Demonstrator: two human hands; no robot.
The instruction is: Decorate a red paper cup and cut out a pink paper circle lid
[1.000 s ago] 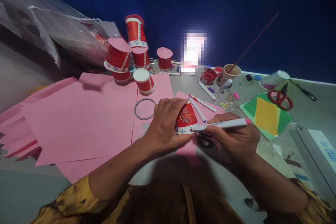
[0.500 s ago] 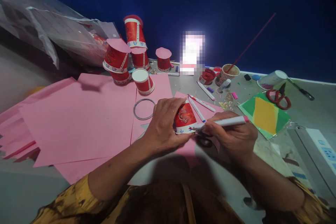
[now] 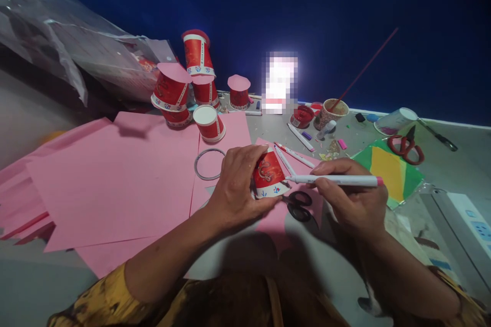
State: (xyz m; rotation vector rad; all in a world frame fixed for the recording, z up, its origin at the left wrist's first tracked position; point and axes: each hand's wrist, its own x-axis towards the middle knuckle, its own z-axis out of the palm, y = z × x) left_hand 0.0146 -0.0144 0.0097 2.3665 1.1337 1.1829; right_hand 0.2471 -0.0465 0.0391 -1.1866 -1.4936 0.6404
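Now your left hand (image 3: pixel 238 179) keeps its grip curled around a red paper cup (image 3: pixel 268 169) with a white band at its wide end, directly in front of you over cut pink paper. Your right hand (image 3: pixel 347 199) pinches a slim white felt-tip marker with a pink end (image 3: pixel 341 180), held nearly level. Half a second ago its tip was at the white band; it has since lifted up and back, and sits by the cup's right edge, though whether it touches cannot be told. This bares a small blue motif with red in it on the band. Just left of it, another blue mark shows no red, so the colouring looks only partly done. As your right hand shifts away, the black-handled scissors (image 3: pixel 292 202) beside the cup come more fully into view. Beyond, at the back of the grey bench (image 3: pixel 452 168), stand stacked red cups (image 3: pixel 198 56).
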